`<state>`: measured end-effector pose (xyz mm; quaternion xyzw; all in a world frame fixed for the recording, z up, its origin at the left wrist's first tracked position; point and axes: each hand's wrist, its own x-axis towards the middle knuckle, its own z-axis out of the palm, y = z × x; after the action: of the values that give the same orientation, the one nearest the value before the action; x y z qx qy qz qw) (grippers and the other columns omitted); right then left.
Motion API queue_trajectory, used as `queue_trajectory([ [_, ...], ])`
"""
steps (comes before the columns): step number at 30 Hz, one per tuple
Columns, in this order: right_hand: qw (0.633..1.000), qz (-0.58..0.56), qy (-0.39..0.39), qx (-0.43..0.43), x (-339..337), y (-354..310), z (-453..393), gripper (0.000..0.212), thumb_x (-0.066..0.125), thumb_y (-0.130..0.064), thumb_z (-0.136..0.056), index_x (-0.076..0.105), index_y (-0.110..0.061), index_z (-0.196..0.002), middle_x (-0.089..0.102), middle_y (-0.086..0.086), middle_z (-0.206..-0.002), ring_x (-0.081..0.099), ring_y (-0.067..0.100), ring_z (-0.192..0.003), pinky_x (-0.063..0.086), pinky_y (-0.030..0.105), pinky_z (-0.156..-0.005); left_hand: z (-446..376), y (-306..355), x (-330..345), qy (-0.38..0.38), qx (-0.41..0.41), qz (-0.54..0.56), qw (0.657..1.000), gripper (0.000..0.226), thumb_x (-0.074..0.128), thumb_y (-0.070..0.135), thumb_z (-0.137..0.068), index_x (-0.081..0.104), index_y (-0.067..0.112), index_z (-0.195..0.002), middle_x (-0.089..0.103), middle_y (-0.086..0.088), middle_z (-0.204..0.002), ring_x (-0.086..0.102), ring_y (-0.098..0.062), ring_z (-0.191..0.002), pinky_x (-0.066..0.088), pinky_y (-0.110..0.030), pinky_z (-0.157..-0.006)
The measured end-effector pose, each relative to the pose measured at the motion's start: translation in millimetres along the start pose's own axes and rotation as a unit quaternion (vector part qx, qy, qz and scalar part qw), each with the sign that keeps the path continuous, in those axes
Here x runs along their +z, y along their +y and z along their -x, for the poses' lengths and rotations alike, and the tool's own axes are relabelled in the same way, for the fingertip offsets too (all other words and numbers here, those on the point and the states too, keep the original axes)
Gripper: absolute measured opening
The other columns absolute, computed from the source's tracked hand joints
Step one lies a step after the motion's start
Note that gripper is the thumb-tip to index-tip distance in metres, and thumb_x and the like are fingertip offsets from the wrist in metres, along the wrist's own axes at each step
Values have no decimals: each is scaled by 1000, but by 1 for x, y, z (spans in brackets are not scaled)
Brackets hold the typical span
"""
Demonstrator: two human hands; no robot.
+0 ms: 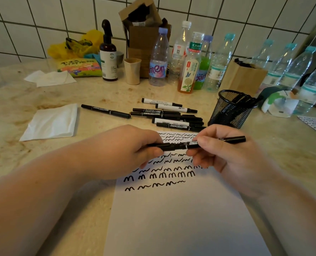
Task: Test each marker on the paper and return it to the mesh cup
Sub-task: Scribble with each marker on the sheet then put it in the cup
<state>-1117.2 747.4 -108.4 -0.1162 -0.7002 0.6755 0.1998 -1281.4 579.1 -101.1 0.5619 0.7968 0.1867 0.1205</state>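
A sheet of paper lies nearest, rows of black squiggles across its upper part. Just above them, both hands hold one black marker level: the left hand pinches its cap end, the right hand grips the barrel. Whether the cap is coming off or going on is unclear; either way, a straight pull or push along the barrel looks best. Beyond lie loose markers, with the mesh cup to their right.

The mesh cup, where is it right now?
In the head view, the mesh cup stands right of centre on the counter, just right of the loose markers, behind the paper.
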Motion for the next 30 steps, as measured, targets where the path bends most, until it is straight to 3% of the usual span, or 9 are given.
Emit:
queue_trajectory([
  [4,1000,21,-16,1,3,1,0,12,84,-25,-74,79,-18,-83,76,16,-79,71,21,-65,51,23,-55,-1,3,2,-5,3,-4,1000,21,44,49,-96,57,35,-87,68,18,-78,57,-3,-61,35,-15,-52],
  [9,1000,11,-14,9,6,4,0,16,74,-24,-70,80,-18,-83,76,14,-79,71,21,-69,57,28,-64,-2,1,4,-7,-3,1,1000,26,46,44,-98,53,34,-75,66,11,-72,54,-1,-59,37,-19,-53],
  [20,999,11,-17,-35,7,5,1,15,81,-26,-70,80,-17,-81,75,15,-77,71,24,-68,56,30,-65,-1,-1,6,-9,3,72,997,24,49,40,-97,58,31,-78,65,13,-66,53,-2,-55,38,-18,-54],
  [23,1000,15,8,-25,7,5,-1,16,80,-28,-74,78,-15,-83,75,15,-78,70,24,-69,56,31,-65,-3,1,5,1,9,59,998,21,49,43,-97,57,36,-79,65,13,-70,54,-2,-56,38,-16,-52],
  [26,997,48,51,-43,8,1,-2,20,72,-32,-79,76,-13,-84,71,7,-68,65,18,-61,52,24,-57,-4,-1,4,18,3,59,998,9,50,52,-94,55,45,-98,66,8,-72,58,-6,-61,45,-23,-53],
  [28,989,45,123,-71,3,-4,-3,19,67,-29,-82,74,-13,-86,66,2,-62,60,14,-57,50,23,-55,-3,-3,3,37,4,59,998,14,51,54,-92,50,46,-104,63,9,-68,56,-6,-59,43,-23,-53],
  [30,968,56,224,-97,-8,-14,-7,11,64,-24,-92,72,-16,-93,66,0,-65,61,13,-62,50,27,-61,-2,-5,2,50,-1,42,998,12,51,53,-93,49,42,-98,60,7,-66,51,-5,-56,39,-19,-52],
])
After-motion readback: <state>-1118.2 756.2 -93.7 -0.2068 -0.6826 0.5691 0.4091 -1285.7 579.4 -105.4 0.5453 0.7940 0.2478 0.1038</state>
